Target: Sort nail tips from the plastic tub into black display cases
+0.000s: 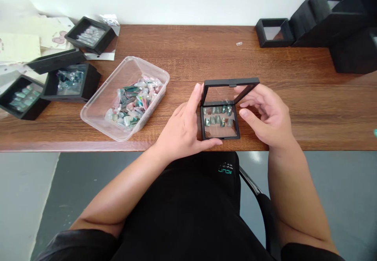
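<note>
Near the table's front edge lies a small black-framed display case (pixel 220 134), its clear lid (pixel 219 94) tilted up. Two rows of green press-on nails (pixel 218 119) sit inside it. My left hand (pixel 182 129) grips the case from the left, fingers along its side and thumb across the front edge. At the right side, my right hand (pixel 269 115) is curled round the lid's edge; some fingertips show behind the clear window, and the thumb is close to the case's right rim. How firmly the right fingers press is hard to see.
Left of the case, a clear plastic tub (pixel 100 100) holds many small bagged nails. Black boxes (pixel 91 37) with more nails and pale cards (pixel 20 47) are further left. Stacked black boxes (pixel 313 21) stand at the back right. A tiny clear piece (pixel 239 44) lies behind the case.
</note>
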`<state>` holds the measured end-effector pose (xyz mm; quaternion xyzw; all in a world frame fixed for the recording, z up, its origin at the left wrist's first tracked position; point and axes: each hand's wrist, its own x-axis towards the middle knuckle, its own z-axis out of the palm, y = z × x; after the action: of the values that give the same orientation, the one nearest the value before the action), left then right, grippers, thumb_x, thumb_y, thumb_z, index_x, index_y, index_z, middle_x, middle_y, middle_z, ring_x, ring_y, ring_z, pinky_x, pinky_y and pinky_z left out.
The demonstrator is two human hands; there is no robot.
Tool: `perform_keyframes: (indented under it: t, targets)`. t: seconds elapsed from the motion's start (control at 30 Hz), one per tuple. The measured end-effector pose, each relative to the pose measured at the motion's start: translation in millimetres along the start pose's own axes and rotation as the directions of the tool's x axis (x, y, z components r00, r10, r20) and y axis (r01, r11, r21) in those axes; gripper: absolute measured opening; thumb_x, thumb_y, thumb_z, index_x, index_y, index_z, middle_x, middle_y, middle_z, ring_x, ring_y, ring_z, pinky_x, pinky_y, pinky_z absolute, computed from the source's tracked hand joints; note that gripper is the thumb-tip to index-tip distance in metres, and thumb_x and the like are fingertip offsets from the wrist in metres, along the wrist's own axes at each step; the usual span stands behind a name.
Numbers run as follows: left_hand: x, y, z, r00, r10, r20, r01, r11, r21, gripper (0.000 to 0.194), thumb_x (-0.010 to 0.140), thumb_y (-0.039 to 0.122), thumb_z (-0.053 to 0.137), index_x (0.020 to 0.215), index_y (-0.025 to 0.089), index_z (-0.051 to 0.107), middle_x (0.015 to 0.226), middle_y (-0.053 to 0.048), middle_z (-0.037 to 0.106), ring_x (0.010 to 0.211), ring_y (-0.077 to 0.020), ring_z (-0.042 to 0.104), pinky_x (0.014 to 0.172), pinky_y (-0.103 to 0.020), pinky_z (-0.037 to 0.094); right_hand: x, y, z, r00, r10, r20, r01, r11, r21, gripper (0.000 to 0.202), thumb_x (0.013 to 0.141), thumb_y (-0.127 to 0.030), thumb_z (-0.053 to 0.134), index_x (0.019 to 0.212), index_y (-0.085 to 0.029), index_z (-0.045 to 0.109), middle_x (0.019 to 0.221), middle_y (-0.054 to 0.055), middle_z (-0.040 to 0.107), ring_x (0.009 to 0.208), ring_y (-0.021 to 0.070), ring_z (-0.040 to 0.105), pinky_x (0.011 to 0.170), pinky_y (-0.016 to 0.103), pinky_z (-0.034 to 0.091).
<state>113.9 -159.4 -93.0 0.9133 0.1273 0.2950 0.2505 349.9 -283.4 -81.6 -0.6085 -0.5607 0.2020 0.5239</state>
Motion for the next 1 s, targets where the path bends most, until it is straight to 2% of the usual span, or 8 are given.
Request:
perform_keyframes:
  t: [0.1,0.17,0.3,0.4,0.5,0.63,0.83,1.0]
  targets:
    - [0.5,-2.1,-1.6,1.000,-0.012,0.017,0.013,0.999,-0.047,0.131,0.087,0.072,0.076,0.173,0.020,-0.009,0.162,-0.025,0.051,0.149,-0.0337,0.058,0.123,-0.050,0.051,-2.6,-2.8,-1.9,0.999,0.025,-0.040,-0.023,0.998,0.052,0.027,0.095,-0.032,0.076,0.122,-0.031,0.075,0.123,0.005,0.080,0.114,0.0250,0.077,0.099,0.044,0.065]
    - [2.3,-0.8,-4.8,0.999,0.002,0.033,-0.002,1.000,-0.001,0.123,0.086,0.073,0.076,0.173,0.021,0.006,0.155,-0.022,0.059,0.143,-0.0331,0.062,0.120,-0.049,0.053,-2.8,-5.1,-3.7,1.000,-0.003,0.012,0.002,0.999,0.050,0.015,0.095,-0.030,0.076,0.109,-0.030,0.079,0.120,0.004,0.082,0.118,0.0260,0.077,0.106,0.048,0.064]
    - [6.5,5.1,-11.8,0.996,-0.004,0.087,-0.007,0.992,0.127,0.090,0.087,0.073,0.074,0.154,0.018,0.049,0.148,-0.019,0.065,0.142,-0.0347,0.062,0.120,-0.050,0.051,-1.3,-8.7,-7.1,0.990,-0.093,0.102,0.091,0.996,0.025,0.012,0.092,-0.025,0.075,0.099,-0.032,0.082,0.116,0.001,0.083,0.125,0.0283,0.075,0.115,0.055,0.059]
    - [8.1,8.2,-15.5,0.994,0.005,0.105,-0.019,0.991,0.131,0.070,0.089,0.069,0.075,0.136,0.017,0.064,0.140,-0.016,0.070,0.141,-0.0334,0.063,0.120,-0.048,0.050,-4.6,-9.0,-9.4,0.975,-0.156,0.158,0.163,0.986,-0.032,0.020,0.088,-0.021,0.075,0.100,-0.034,0.084,0.119,0.000,0.083,0.128,0.0288,0.073,0.115,0.056,0.058]
    - [8.5,9.4,-17.2,0.992,0.010,0.124,-0.027,0.990,0.140,0.064,0.090,0.067,0.076,0.132,0.019,0.068,0.138,-0.014,0.072,0.143,-0.0348,0.061,0.118,-0.049,0.050,-14.1,-8.6,-11.8,0.959,-0.207,0.192,0.225,0.971,-0.076,0.031,0.087,-0.013,0.068,0.102,-0.035,0.085,0.122,-0.002,0.082,0.136,0.0282,0.069,0.117,0.055,0.057]
    - [7.9,9.9,-17.1,0.989,0.034,0.145,-0.062,0.980,0.188,0.069,0.089,0.072,0.074,0.135,0.020,0.070,0.139,-0.013,0.072,0.143,-0.0366,0.059,0.116,-0.051,0.050,-28.4,-10.7,-13.7,0.948,-0.232,0.217,0.264,0.955,-0.134,0.039,0.088,-0.009,0.063,0.106,-0.037,0.085,0.125,-0.002,0.081,0.142,0.0291,0.064,0.114,0.056,0.059]
    - [6.5,10.4,-16.3,0.976,0.073,0.206,-0.131,0.950,0.282,0.066,0.093,0.070,0.069,0.143,0.027,0.069,0.144,-0.013,0.068,0.146,-0.0359,0.056,0.118,-0.051,0.049,-37.0,-13.0,-9.9,0.936,-0.269,0.226,0.316,0.926,-0.207,0.021,0.086,-0.024,0.084,0.106,-0.030,0.084,0.126,0.004,0.081,0.143,0.0310,0.063,0.114,0.054,0.060]
    - [4.0,12.9,-14.6,0.967,0.114,0.227,-0.187,0.924,0.334,0.062,0.097,0.066,0.065,0.149,0.030,0.065,0.148,-0.013,0.066,0.148,-0.0370,0.055,0.118,-0.052,0.049,-43.5,-14.9,-3.0,0.936,-0.293,0.196,0.342,0.892,-0.296,0.014,0.087,-0.020,0.084,0.099,-0.027,0.081,0.122,0.005,0.082,0.142,0.0301,0.064,0.114,0.052,0.061]
